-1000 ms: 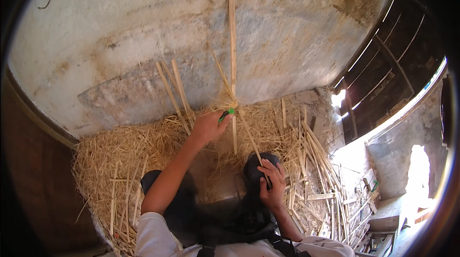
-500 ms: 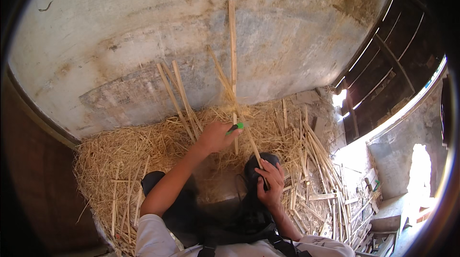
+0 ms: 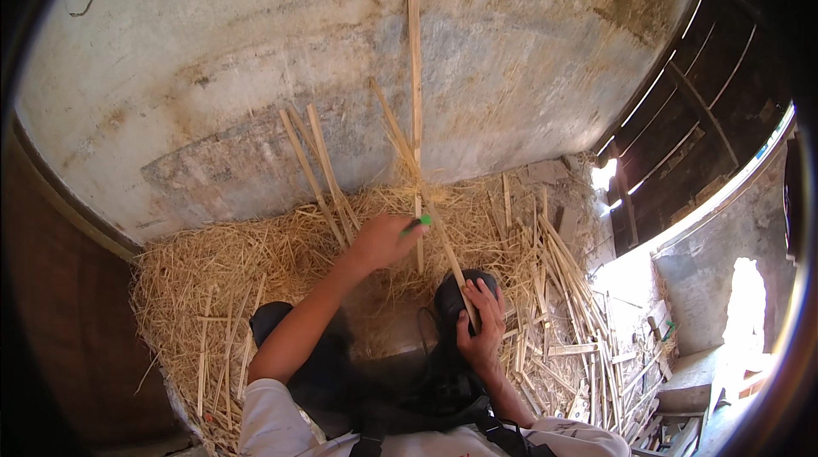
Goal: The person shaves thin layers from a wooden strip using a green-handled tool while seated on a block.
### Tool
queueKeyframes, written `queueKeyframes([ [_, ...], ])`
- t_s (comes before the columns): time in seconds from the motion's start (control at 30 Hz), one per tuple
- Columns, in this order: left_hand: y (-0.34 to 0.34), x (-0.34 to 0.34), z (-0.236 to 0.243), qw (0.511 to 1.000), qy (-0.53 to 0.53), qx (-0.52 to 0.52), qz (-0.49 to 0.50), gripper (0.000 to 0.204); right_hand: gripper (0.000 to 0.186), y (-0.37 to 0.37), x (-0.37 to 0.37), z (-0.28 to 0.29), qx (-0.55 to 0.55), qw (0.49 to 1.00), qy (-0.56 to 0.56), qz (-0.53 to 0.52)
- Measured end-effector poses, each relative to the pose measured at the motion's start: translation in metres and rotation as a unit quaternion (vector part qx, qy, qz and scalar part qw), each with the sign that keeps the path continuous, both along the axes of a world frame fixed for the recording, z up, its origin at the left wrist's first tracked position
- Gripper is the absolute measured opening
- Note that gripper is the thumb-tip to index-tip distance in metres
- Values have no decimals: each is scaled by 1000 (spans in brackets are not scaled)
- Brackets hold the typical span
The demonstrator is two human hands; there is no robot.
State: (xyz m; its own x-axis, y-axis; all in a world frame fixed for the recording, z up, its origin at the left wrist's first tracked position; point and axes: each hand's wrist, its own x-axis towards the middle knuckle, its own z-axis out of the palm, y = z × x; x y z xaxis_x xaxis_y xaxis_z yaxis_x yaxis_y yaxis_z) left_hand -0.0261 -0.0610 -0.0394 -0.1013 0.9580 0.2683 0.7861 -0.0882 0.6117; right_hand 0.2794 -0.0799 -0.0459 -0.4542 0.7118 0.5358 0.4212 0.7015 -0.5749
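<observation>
The left hand (image 3: 379, 241) reaches forward over the heap of pale yellow straw and shavings (image 3: 213, 274), its fingers curled shut around a small bright green tool (image 3: 419, 222) whose tip pokes out toward the right; the tool's working end is too small to make out; it sits just beside a long thin pale bamboo strip (image 3: 423, 193), which runs slantwise from the wall down toward the person's lap. The right hand (image 3: 480, 327) lies lower, over the person's dark-clad knee (image 3: 452, 299); its fingers wrap closed around the lower end of that same slanted strip, the thumb laid along it; so the strip is held at its near end by the right hand and met by the green tool further up.

Behind it a straight upright bamboo slat (image 3: 414, 74) leans against the stained grey plaster wall (image 3: 256, 57), crossing the slanted strip near the straw line; two more leaning bamboo slats (image 3: 315, 159) stand to the left of it, their feet buried in the straw. To the right a loose scatter of cut bamboo splints (image 3: 562, 287) lies across the ground, near the right hand yet apart from it; beyond that a dark slatted wooden partition (image 3: 682, 108) lets bright daylight through. The person's other dark knee (image 3: 273, 321) shows at the left, beneath the outstretched forearm.
</observation>
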Motion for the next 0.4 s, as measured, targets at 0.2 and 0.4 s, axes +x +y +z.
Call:
queueKeyframes([
  [0.2,-24,30,12,998,10,6,-57,61,42,0,2,-1,-2,1000,-3,0],
  [0.4,9,-7,-7,992,21,-93,80,68,45,2,4,-9,-23,1000,13,15],
])
